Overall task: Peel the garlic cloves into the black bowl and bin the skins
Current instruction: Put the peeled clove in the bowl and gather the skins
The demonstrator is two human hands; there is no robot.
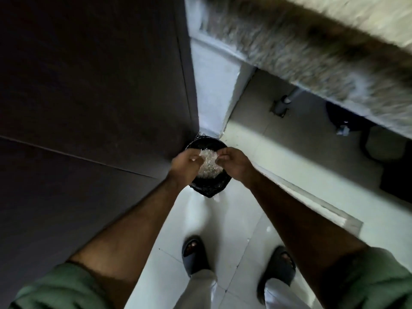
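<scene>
We see the bin [209,188] wedged against a dark door [89,85] on its left, the bench [312,52] overhanging its right; open floor [234,219] lies before it.

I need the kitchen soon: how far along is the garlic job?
Late stage. A heap of skins already lies in the black-lined bin. Both hands, left hand and right hand, are over it, seemingly shedding more. A few scraps on the floor remain. The bowl and cloves are out of view.

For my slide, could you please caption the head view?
Both hands, left and right, drop garlic skins into a black-lined bin.
</scene>
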